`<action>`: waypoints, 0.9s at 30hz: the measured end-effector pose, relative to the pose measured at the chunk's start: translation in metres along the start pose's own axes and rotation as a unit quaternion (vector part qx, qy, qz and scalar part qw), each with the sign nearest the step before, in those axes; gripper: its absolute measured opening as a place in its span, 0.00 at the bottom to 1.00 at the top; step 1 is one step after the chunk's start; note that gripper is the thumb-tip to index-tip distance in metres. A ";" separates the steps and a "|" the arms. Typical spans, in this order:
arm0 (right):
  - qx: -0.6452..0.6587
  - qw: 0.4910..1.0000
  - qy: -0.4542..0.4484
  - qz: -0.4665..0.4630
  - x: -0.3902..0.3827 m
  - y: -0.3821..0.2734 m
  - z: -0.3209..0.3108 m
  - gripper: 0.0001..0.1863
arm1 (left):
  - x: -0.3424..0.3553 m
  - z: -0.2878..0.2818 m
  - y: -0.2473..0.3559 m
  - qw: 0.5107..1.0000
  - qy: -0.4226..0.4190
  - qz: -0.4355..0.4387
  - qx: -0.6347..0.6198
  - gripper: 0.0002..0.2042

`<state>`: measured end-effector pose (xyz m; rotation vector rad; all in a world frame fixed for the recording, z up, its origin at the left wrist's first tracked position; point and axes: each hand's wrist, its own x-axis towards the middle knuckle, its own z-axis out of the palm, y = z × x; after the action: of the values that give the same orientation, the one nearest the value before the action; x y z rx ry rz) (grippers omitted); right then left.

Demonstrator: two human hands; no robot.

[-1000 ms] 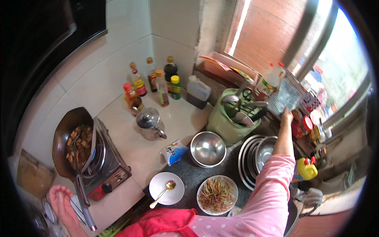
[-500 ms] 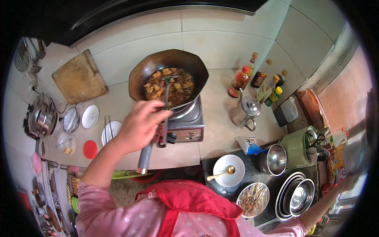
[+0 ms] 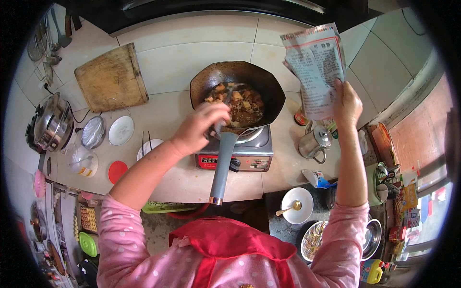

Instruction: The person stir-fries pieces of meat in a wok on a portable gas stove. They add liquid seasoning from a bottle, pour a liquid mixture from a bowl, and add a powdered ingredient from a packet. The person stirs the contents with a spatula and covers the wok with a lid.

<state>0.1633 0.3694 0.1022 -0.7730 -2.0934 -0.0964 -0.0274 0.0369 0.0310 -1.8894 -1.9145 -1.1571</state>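
Observation:
My left hand [image 3: 204, 126] is closed on the handle of a spatula [image 3: 229, 97], most of it hidden by my fingers. The spatula's head is down among brown chunks of food in dark sauce [image 3: 245, 104]. These sit in an octagonal wok [image 3: 270, 86] on a small gas stove [image 3: 259, 158]; the wok's grey handle [image 3: 222, 168] points toward me. My right hand [image 3: 346, 104] is raised right of the wok, closed on the lower side of a flat, silvery printed food packet [image 3: 317, 72]. Whether the packet is torn open, I cannot tell.
Behind the packet stand partly hidden sauce bottles [image 3: 300, 117], with a metal pot [image 3: 314, 142] below. A white bowl [image 3: 303, 216] with a golden spoon is at lower right. Left lie a cutting board [image 3: 113, 79], a white plate [image 3: 121, 130], a red lid [image 3: 117, 172] and an electric cooker [image 3: 53, 125].
My right hand has come from the far lower right up beside the wok, now with the packet. My left hand has closed round the spatula. The whole view has shifted slightly.

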 end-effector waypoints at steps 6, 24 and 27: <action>-0.044 0.986 -0.052 -0.152 -0.009 -0.037 0.048 0.17 | -0.013 -0.023 0.005 0.990 0.135 -0.026 -0.022 0.11; -0.038 0.993 -0.092 -0.062 -0.001 -0.033 0.044 0.12 | -0.021 0.000 -0.014 0.997 0.070 0.036 0.005 0.20; -0.045 0.978 -0.086 -0.185 -0.011 -0.029 0.051 0.13 | -0.018 -0.002 -0.010 0.997 0.071 0.026 -0.003 0.15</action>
<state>0.1154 0.3574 0.0685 -0.4478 -2.3919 -0.3397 -0.0342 0.0236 0.0168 -1.7958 -1.7791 -1.2476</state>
